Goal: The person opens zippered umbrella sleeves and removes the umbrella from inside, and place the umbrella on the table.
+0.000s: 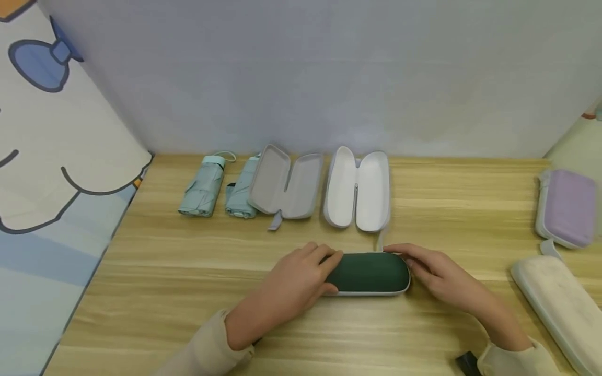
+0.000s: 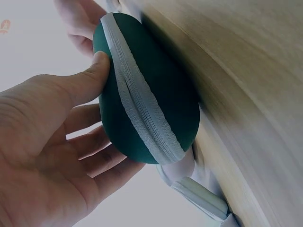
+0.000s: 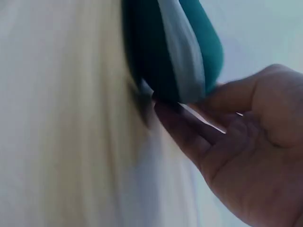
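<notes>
A person works at a wood-grained table (image 1: 352, 339) with 2 hands on a green case (image 1: 371, 273), which sits at the near middle of the tabletop, its long axis running left to right across the person's front. The left hand (image 1: 305, 279) grips the left end, thumb on the near side and fingers over the far side; the right hand (image 1: 430, 271) is at the opposite end, so neither is nearer than the other. The right thumb and fingers are bent in and pinch the rounded tip, the index finger reaching along the far edge; whether a zip pull lies between them cannot be told. From the left wrist, a pale zip band (image 2: 137, 94) is seen circling the end of the case, whose 2 halves appear to be together. Just beyond, an unfolded white case (image 1: 371, 196) lies with its hollows up, and a thin strap (image 1: 381, 240) between it and the right index fingertip is the closest thing in the way. To its left are an unfolded grey case (image 1: 301, 188), a folded umbrella (image 1: 243, 193) partly behind it and a second umbrella (image 1: 203, 190) farther left. At far right, well apart from the green case, lie a purple case (image 1: 569, 209) and a cream case (image 1: 559, 308), the latter near the right forearm.
</notes>
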Demonstrator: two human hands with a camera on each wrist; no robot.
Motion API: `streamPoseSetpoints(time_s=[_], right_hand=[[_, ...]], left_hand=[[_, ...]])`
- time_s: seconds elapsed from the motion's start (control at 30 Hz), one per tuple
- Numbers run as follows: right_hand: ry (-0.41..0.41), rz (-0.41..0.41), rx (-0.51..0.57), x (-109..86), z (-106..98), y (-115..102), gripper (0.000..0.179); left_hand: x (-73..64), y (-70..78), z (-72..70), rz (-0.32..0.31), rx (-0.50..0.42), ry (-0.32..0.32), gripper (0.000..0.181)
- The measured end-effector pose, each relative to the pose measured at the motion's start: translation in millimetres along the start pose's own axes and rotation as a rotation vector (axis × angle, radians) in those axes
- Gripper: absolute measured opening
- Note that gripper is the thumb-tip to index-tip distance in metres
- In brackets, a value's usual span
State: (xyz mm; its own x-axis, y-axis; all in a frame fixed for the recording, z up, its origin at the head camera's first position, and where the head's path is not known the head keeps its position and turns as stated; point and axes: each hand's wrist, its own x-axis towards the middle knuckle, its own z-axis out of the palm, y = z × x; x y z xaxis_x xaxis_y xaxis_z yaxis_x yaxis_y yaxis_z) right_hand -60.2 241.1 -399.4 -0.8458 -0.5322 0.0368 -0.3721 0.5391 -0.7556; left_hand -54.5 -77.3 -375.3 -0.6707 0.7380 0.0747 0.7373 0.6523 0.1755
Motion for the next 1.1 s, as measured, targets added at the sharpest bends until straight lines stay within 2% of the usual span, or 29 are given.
streamPoseSetpoints(time_s=[0.1, 0.2, 0.37, 0.47, 0.63, 0.7, 0.9, 1.1], right_hand=[[0.002, -0.030, 0.110, 4.1, 6.5, 5.2, 0.037], [0.007, -0.025, 0.177, 5.4, 9.2, 9.4, 0.037], [-0.002, 0.028, 0.229, 5.3, 9.5, 14.6, 0.030], [-0.001, 0.025, 0.247, 4.6, 11.2, 18.3, 0.025], [0.025, -0.069, 0.215, 5.0, 14.4, 22.3, 0.027], [0.022, -0.080, 0.215, 5.3, 14.4, 22.3, 0.027], [-0.034, 0.013, 0.181, 3.6, 12.8, 19.1, 0.015], [-0.053, 0.033, 0.168, 2.8, 12.1, 18.4, 0.014]], left_hand=[[-1.1, -0.4, -2.2, -0.005, 0.007, -0.015, 0.063], [-1.1, 0.4, -1.5, -0.007, 0.005, -0.027, 0.062], [-1.1, 1.7, -1.3, 0.001, 0.028, -0.027, 0.061], [-2.0, 2.2, -0.6, 0.010, 0.034, -0.027, 0.061], [-2.6, 2.2, -1.0, 0.020, 0.044, -0.019, 0.062], [-2.5, 2.5, -2.4, 0.026, 0.049, -0.011, 0.061], [-3.2, 2.9, -4.9, 0.033, 0.029, -0.016, 0.059], [-4.8, 2.4, -2.8, 0.030, 0.028, -0.023, 0.058]])
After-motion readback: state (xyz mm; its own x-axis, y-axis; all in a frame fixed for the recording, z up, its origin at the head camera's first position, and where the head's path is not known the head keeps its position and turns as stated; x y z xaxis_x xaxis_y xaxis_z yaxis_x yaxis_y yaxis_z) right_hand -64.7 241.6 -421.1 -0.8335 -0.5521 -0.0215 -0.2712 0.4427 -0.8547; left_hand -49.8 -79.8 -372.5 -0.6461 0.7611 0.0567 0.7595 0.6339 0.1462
